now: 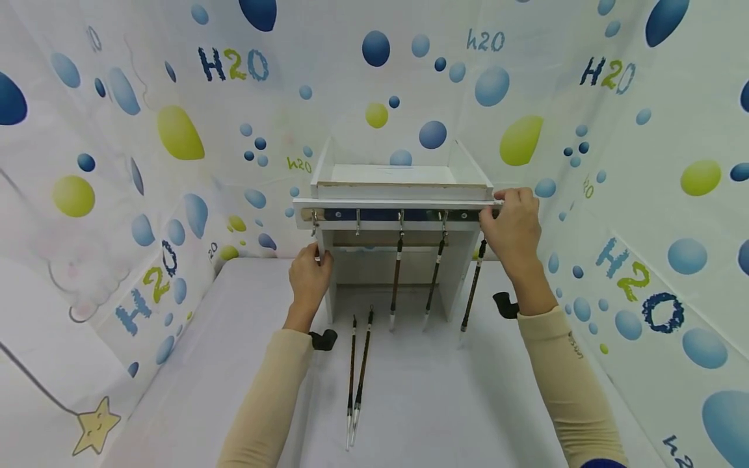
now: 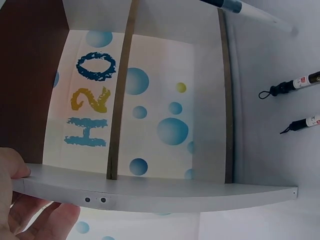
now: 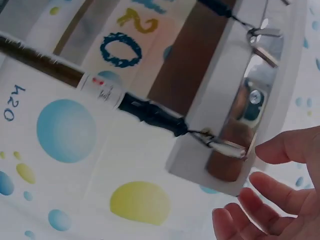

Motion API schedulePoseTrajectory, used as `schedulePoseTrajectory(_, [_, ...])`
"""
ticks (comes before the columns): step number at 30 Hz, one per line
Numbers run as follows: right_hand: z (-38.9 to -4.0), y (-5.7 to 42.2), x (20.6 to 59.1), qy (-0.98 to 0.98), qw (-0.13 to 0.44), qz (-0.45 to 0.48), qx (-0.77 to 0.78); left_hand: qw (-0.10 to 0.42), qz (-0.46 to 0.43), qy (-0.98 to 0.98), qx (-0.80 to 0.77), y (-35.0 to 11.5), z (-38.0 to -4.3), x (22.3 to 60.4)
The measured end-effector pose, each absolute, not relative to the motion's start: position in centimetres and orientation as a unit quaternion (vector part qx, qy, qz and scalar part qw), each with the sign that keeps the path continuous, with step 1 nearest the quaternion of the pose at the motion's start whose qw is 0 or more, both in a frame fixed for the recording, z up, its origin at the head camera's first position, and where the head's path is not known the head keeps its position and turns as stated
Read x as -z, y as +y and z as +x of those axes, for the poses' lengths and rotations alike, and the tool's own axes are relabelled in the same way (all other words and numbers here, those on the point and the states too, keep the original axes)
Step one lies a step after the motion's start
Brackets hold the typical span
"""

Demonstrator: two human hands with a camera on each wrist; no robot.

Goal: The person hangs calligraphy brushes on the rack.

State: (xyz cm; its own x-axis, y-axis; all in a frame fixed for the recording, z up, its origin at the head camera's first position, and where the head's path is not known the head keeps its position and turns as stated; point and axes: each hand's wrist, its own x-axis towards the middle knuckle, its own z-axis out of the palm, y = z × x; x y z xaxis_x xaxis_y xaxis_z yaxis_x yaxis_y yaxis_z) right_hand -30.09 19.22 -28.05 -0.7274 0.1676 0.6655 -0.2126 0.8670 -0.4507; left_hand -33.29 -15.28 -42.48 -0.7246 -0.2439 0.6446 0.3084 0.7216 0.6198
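A white wooden rack (image 1: 383,225) with a row of metal hooks stands on the table. My left hand (image 1: 310,276) grips its left side panel (image 2: 165,199), thumb on the inner face and fingers outside. Three calligraphy brushes hang by loops from the hooks: one near the middle (image 1: 396,276), one right of it (image 1: 434,279) and one at the right end (image 1: 473,289). My right hand (image 1: 513,224) is at the rack's right end. Its thumb is close to the end hook (image 3: 227,148), which carries the last brush's loop; the fingers are apart, with nothing visibly held between them.
Two more brushes, one on the left (image 1: 352,377) and one on the right (image 1: 364,364), lie on the white table (image 1: 421,396) in front of the rack. The two leftmost hooks are bare. An open tray section (image 1: 398,175) tops the rack. A patterned sheet (image 1: 363,84) surrounds the table.
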Motion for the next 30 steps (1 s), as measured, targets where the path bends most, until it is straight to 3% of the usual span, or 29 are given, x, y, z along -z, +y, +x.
schedulePoseTrajectory(7, [-30.7,19.9,28.5,-0.899,0.358,0.029,-0.252,0.362,-0.017,-0.854,0.374,-15.2,-33.3,42.5])
schedulePoseTrajectory(21, [-31.9,19.1,29.7,-0.872,0.435,0.069,-0.213,0.370,-0.013,-0.849,0.378,-15.2,-33.2,42.5])
schedulePoseTrajectory(30, [-31.7,19.2,29.8,-0.883,0.424,0.056,-0.192,0.313,-0.011,-0.845,0.433,-15.1,-32.4,42.4])
